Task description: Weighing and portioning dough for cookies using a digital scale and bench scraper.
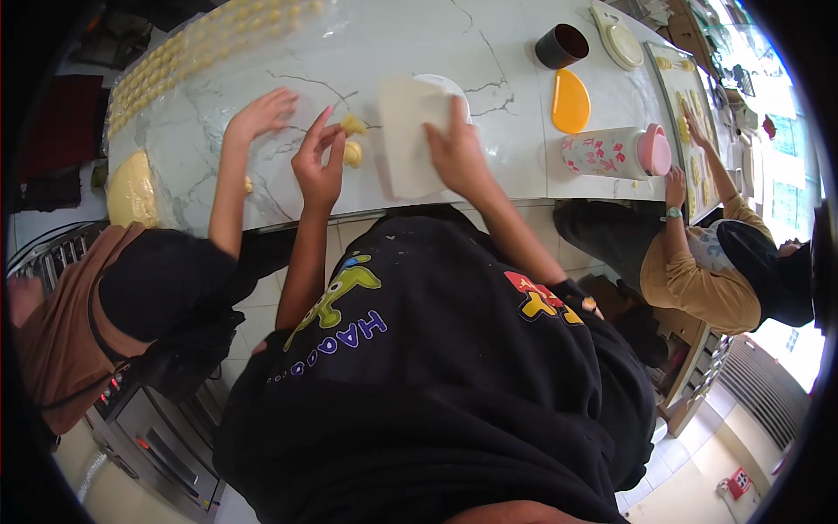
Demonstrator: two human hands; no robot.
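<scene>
My left hand [319, 166] hovers over the marble worktop beside two small pale yellow dough pieces [353, 154], its fingers apart, with no object visible in them. My right hand [454, 153], slightly blurred, grips a cream rectangular sheet [400, 148], which partly covers a white rounded object [445, 87] underneath. The lower dough piece looks rounded; the upper one [353, 123] is irregular and smeared by motion.
Co-workers' hands are at left [262, 118] and right [696, 131], the latter over a tray [655, 57]. The worktop [506, 148] holds dough balls under plastic [166, 65], a dough block [131, 188], a flowered bottle [611, 155], an orange scraper [569, 100] and a dark cup [560, 45].
</scene>
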